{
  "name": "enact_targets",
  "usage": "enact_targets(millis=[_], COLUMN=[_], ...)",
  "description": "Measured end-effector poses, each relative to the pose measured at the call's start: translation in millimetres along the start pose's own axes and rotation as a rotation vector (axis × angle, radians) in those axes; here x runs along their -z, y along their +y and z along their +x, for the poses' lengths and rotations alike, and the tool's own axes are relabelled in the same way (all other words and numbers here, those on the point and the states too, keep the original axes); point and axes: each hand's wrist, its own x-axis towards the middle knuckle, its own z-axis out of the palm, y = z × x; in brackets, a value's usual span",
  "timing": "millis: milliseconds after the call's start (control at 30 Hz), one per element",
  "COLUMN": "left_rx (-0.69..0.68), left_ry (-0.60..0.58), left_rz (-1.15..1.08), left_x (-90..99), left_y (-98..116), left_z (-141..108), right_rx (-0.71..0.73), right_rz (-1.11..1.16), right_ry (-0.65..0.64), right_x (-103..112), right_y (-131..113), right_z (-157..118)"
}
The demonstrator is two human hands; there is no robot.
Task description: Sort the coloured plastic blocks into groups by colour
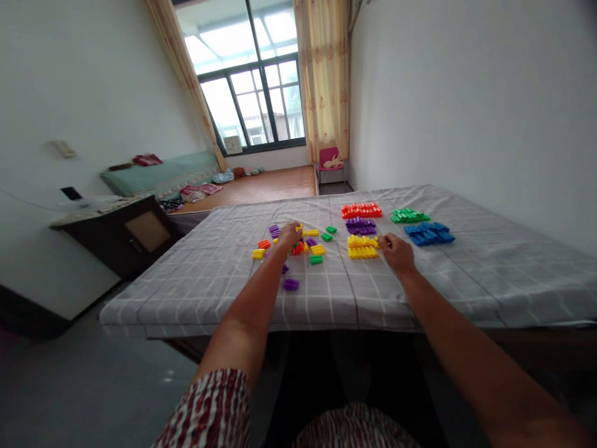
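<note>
My left hand reaches over a loose mix of small coloured plastic pieces, its fingers bent together. A yellow piece shows by those fingertips; whether it is gripped is unclear. Around it lie purple pieces, green pieces and orange pieces. My right hand pinches a yellow piece at the right end of the yellow rows. Behind these rows sit a purple group and a red-orange group. To the right are a green group and a blue group.
A grey checked cloth covers the bed-like surface before me. A white wall runs along the right. Farther back are a second bed, a pink chair and a window. A dark cabinet stands at the left.
</note>
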Motion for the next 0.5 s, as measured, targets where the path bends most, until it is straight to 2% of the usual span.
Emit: enact_targets(millis=[67, 133, 233, 400, 500], left_rx=[0.053, 0.060, 0.050, 0.048, -0.005], left_ry=[-0.034, -0.053, -0.074, -0.190, -0.158], left_rz=[0.008, 0.005, 0.001, -0.037, -0.100], left_x=[2.2, 1.2, -1.9, -3.8, -4.5], left_y=[-15.9, -22.9, -22.5, -18.0, -19.8], left_z=[13.2, 22.1, 32.5, 49.2, 55.7], right_rx=[0.016, 0.034, 0.041, 0.047, 0.059], right_rz=[0.002, -0.003, 0.002, 0.012, 0.021], right_ry=[0.014, 0.029, 0.048, 0.043, 0.037], right_x=[-0.7, -1.1, -1.6, -2.7, -3.6], right_y=[0.8, 1.9, 3.5, 3.5, 2.8], right_z=[0.4, 1.0, 1.7, 2.2, 2.8])
